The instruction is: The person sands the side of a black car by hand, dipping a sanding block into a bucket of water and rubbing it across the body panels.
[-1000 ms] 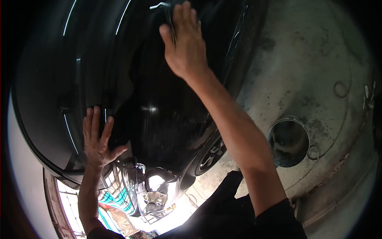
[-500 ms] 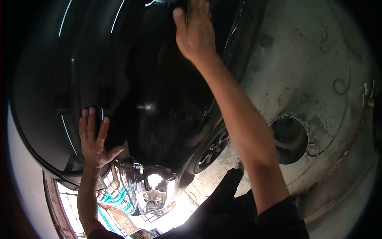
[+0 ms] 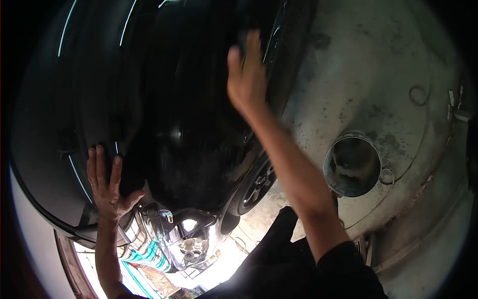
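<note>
A glossy black car body (image 3: pixel 184 99) fills the left and middle of the view, with light streaks reflected in it. My left hand (image 3: pixel 108 187) lies against the dark panel at the lower left, its fingers spread and nothing in it. Higher up, near the panel's right edge, my right hand (image 3: pixel 248 79) is blurred by motion, thumb apart from the fingers. Nothing shows in the right hand; whether its palm touches the panel cannot be told.
On the concrete floor (image 3: pixel 318 89) at the right stands a round bucket (image 3: pixel 352 167) with dark contents. A thin hose or cable curves beside it. A car wheel (image 3: pixel 256 188) shows at lower centre. Bright clutter lies beyond the car's end at the bottom.
My right hand has moved down in view along the dark panel. The camera view has shifted somewhat, so the bucket and my left hand appear further left. My left hand is still spread on the panel.
</note>
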Motion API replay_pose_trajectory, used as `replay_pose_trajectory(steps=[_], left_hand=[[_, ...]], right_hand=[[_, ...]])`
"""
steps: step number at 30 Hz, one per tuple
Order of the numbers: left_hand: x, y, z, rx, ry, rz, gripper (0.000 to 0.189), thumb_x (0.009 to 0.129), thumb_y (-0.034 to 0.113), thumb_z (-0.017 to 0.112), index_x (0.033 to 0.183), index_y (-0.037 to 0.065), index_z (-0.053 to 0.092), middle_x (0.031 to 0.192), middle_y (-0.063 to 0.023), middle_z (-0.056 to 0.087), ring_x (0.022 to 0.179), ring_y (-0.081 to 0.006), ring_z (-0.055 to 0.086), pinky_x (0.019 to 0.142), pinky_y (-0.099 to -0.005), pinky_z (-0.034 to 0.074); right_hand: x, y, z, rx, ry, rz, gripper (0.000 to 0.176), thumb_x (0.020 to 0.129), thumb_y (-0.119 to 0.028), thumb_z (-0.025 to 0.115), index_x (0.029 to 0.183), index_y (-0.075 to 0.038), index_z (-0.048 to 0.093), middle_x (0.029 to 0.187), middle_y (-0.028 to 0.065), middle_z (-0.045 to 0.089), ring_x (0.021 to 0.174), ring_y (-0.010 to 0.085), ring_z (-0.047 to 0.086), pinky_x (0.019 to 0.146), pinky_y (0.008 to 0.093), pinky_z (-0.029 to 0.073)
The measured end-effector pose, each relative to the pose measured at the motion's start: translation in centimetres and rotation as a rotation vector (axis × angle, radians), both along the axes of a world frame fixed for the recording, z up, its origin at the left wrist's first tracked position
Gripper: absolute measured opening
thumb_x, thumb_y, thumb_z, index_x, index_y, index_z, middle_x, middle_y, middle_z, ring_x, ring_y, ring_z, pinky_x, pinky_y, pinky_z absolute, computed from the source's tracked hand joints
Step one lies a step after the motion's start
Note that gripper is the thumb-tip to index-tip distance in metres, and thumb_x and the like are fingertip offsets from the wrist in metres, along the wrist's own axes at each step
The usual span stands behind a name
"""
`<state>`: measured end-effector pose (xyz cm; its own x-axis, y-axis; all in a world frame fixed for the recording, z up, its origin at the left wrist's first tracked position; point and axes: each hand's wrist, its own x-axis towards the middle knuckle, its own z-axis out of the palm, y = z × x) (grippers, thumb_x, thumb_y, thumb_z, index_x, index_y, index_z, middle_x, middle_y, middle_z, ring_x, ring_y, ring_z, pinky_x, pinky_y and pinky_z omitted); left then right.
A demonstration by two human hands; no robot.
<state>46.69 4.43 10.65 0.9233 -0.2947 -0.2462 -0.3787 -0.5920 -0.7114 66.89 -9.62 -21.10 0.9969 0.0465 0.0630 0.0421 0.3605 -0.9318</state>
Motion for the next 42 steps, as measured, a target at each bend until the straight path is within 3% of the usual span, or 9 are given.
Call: replay_pose_trajectory(steps=[4, 11, 18, 25, 26, 29, 31, 35, 42], left_hand=[[0.1, 0.2, 0.2, -0.007, 0.022, 0.000, 0.092, 0.091, 0.083, 0.037, 0.153, 0.016, 0.043, 0.157, -0.0268, 0.037, 0.146, -0.0472, 0.033, 0.117, -0.0609, 0.031], [0.4, 0.3, 0.0, -0.012, 0.010, -0.035, 0.093, 0.089, 0.084, 0.037, 0.153, 0.017, 0.043, 0.158, -0.0255, 0.036, 0.147, -0.0462, 0.032, 0.117, -0.0606, 0.033], [0.4, 0.4, -0.2, -0.029, 0.002, -0.033, 0.093, 0.090, 0.084, 0.036, 0.154, 0.018, 0.042, 0.158, -0.0251, 0.037, 0.147, -0.0451, 0.033, 0.117, -0.0608, 0.033], [0.6, -0.2, -0.2, -0.014, 0.020, -0.042, 0.093, 0.092, 0.082, 0.035, 0.153, 0.012, 0.042, 0.158, -0.0275, 0.036, 0.147, -0.0478, 0.032, 0.117, -0.0607, 0.032], [0.4, -0.2, 0.0, -0.014, 0.027, -0.039, 0.093, 0.092, 0.082, 0.036, 0.153, 0.012, 0.043, 0.158, -0.0273, 0.036, 0.147, -0.0479, 0.032, 0.117, -0.0607, 0.032], [0.7, 0.1, -0.3, -0.027, 0.023, -0.060, 0.095, 0.091, 0.082, 0.039, 0.153, 0.010, 0.043, 0.158, -0.0261, 0.036, 0.146, -0.0483, 0.033, 0.117, -0.0608, 0.033], [0.8, -0.1, -0.4, -0.031, 0.020, -0.060, 0.094, 0.091, 0.081, 0.039, 0.153, 0.010, 0.042, 0.158, -0.0258, 0.036, 0.146, -0.0479, 0.033, 0.117, -0.0612, 0.032], [1.0, -0.4, -0.5, -0.028, 0.018, -0.081, 0.094, 0.092, 0.081, 0.038, 0.154, 0.011, 0.040, 0.158, -0.0255, 0.036, 0.146, -0.0475, 0.033, 0.117, -0.0620, 0.032], [0.6, 0.5, -0.4, -0.041, 0.016, -0.086, 0.093, 0.091, 0.082, 0.038, 0.154, 0.013, 0.042, 0.158, -0.0258, 0.036, 0.145, -0.0485, 0.034, 0.115, -0.0622, 0.035]], right_hand=[[-19.5, 2.5, -2.3, -0.173, -0.062, 0.183, 0.078, 0.109, -0.044, 0.035, 0.157, 0.011, 0.007, 0.164, 0.0348, 0.000, 0.153, 0.0501, 0.003, 0.125, 0.0584, 0.011], [-1.4, 0.4, -2.9, -0.049, 0.012, 0.038, 0.080, 0.109, -0.052, 0.029, 0.154, 0.013, 0.020, 0.162, 0.0359, 0.016, 0.150, 0.0507, 0.020, 0.125, 0.0527, 0.020], [-18.5, 1.6, -3.9, -0.034, 0.023, 0.201, 0.080, 0.108, -0.052, 0.027, 0.156, 0.011, 0.018, 0.164, 0.0345, 0.007, 0.153, 0.0500, 0.009, 0.124, 0.0573, 0.015], [2.7, -0.8, -5.2, -0.067, -0.029, -0.132, 0.073, 0.107, -0.054, 0.039, 0.145, 0.007, 0.048, 0.148, 0.0342, 0.045, 0.140, 0.0461, 0.043, 0.115, 0.0425, 0.039], [2.3, -1.2, -5.6, -0.042, -0.016, -0.057, 0.084, 0.104, -0.063, 0.036, 0.151, 0.008, 0.037, 0.153, 0.0339, 0.040, 0.145, 0.0448, 0.037, 0.118, 0.0424, 0.034], [-5.1, -0.9, -3.6, -0.087, 0.005, 0.086, 0.072, 0.108, -0.044, 0.040, 0.152, 0.013, 0.030, 0.160, 0.0326, 0.025, 0.151, 0.0398, 0.026, 0.124, 0.0422, 0.027], [-15.0, -0.2, -3.2, -0.221, -0.068, 0.298, 0.082, 0.102, -0.034, 0.057, 0.157, 0.010, 0.015, 0.166, 0.0296, 0.004, 0.155, 0.0429, 0.009, 0.126, 0.0483, 0.019], [-33.3, 1.8, -4.1, -0.210, -0.186, 0.444, 0.092, 0.095, -0.034, 0.068, 0.156, 0.013, 0.016, 0.162, 0.0396, 0.007, 0.151, 0.0551, 0.009, 0.121, 0.0627, 0.018], [-17.0, 2.1, -2.3, -0.173, -0.097, 0.147, 0.078, 0.102, -0.027, 0.055, 0.158, 0.008, 0.014, 0.164, 0.0342, 0.009, 0.153, 0.0506, 0.013, 0.124, 0.0565, 0.019]])
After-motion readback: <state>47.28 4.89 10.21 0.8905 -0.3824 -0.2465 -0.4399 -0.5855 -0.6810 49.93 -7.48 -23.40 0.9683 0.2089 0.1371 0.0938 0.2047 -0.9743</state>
